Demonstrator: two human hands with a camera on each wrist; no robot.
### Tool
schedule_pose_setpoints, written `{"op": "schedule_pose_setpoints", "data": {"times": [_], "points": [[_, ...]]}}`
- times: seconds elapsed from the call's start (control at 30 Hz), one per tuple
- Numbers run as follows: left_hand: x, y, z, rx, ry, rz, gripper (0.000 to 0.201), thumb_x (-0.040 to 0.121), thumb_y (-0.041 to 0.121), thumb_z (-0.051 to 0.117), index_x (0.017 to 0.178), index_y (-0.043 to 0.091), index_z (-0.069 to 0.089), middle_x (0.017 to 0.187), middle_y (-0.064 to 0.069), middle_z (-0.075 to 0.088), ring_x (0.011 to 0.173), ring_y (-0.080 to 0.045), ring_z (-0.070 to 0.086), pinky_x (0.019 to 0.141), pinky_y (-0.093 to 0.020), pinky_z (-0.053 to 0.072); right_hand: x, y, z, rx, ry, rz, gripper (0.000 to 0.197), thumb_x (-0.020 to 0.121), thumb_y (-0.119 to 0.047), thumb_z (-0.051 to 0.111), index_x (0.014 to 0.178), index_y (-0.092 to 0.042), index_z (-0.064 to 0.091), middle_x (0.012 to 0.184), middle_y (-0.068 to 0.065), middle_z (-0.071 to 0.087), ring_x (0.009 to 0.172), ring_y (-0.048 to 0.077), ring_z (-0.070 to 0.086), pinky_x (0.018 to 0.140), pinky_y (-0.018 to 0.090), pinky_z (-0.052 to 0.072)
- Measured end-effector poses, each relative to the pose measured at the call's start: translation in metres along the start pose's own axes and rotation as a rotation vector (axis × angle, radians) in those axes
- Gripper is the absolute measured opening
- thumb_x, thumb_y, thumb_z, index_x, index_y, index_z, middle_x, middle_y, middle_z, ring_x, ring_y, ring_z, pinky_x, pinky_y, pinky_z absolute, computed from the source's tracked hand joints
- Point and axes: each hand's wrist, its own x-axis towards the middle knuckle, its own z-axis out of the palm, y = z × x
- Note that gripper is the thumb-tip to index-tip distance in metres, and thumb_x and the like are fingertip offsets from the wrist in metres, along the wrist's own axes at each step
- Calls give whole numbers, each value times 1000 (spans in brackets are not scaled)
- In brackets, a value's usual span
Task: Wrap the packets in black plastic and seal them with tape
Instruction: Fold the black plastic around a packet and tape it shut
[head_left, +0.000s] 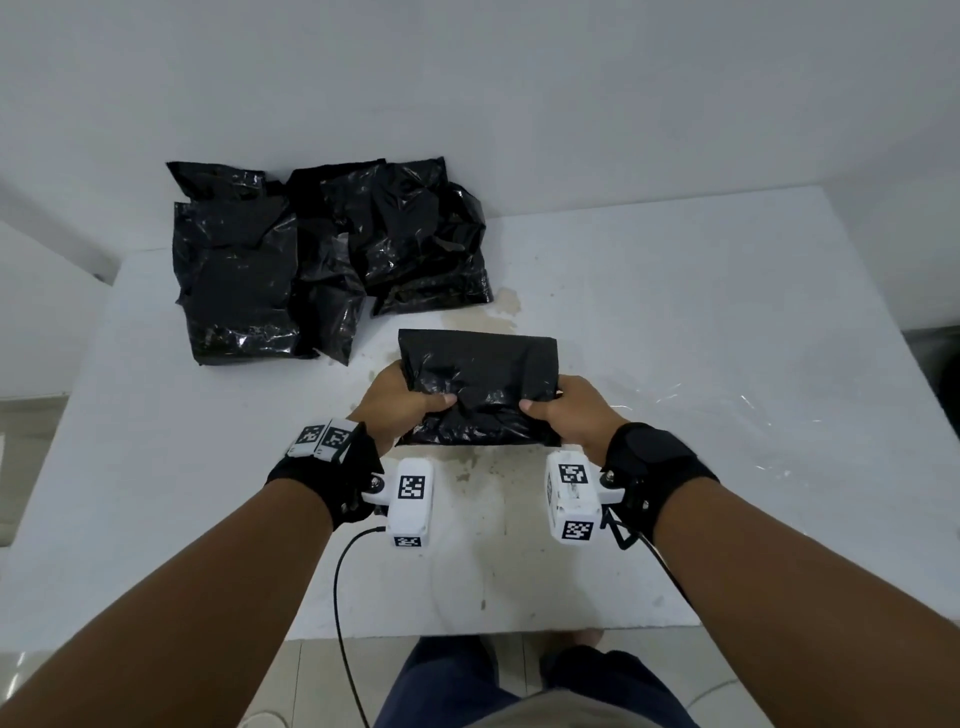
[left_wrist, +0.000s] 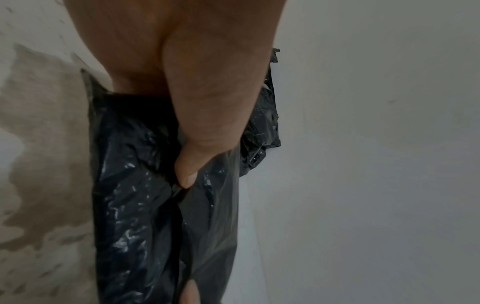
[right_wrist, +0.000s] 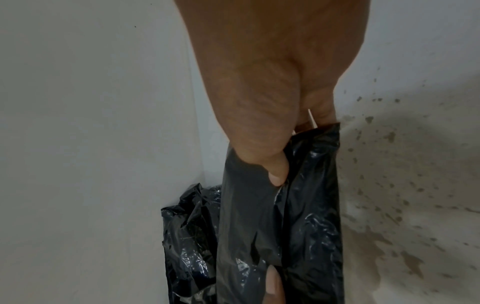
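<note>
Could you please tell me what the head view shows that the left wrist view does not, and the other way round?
Only the head view shows the right hand gripping the packet's right side, both wrist-worn cameras, and the whole pile of wrapped packets at the back of the white table.

Only the left wrist view shows, close up, the left thumb pressing a fold into the plastic.

Both show the left hand holding the black plastic packet, the stained tabletop under it, and at least part of the pile.

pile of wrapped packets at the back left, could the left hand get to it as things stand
Probably not yet: the table between is bare, but the left hand and right hand both grip the packet. The pile lies beyond.
</note>
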Motion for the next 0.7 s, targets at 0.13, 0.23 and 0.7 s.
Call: {"op": "schedule_pose_setpoints", "data": {"times": [0.13, 0.23, 0.7], "points": [[-7, -12, -1, 64, 36, -80, 40, 81, 3, 77, 118, 14, 67, 111, -2, 73, 103, -20, 69, 91, -36, 55, 2, 7, 5, -143, 20, -36, 19, 87, -14, 71, 105, -8, 69, 102, 8, 70, 96, 28, 66, 83, 39, 57], [-15, -28, -14, 104, 59, -155, 35, 81, 8, 78, 114, 12, 68, 111, -5, 72, 101, -23, 68, 94, -43, 55, 3, 11, 17, -300, 38, -71, 21, 86, -15, 69, 105, -7, 69, 103, 11, 71, 97, 29, 66, 89, 45, 55], [-19, -66, -54, 395, 162, -262, 33, 77, 22, 81, 79, -10, 71, 79, -21, 73, 79, -34, 72, 82, -45, 60, 11, 13, 44, -697, 114, -34, 28, 92, -23, 63, 71, -9, 54, 83, 10, 62, 82, 29, 61, 70, 33, 48]]}}
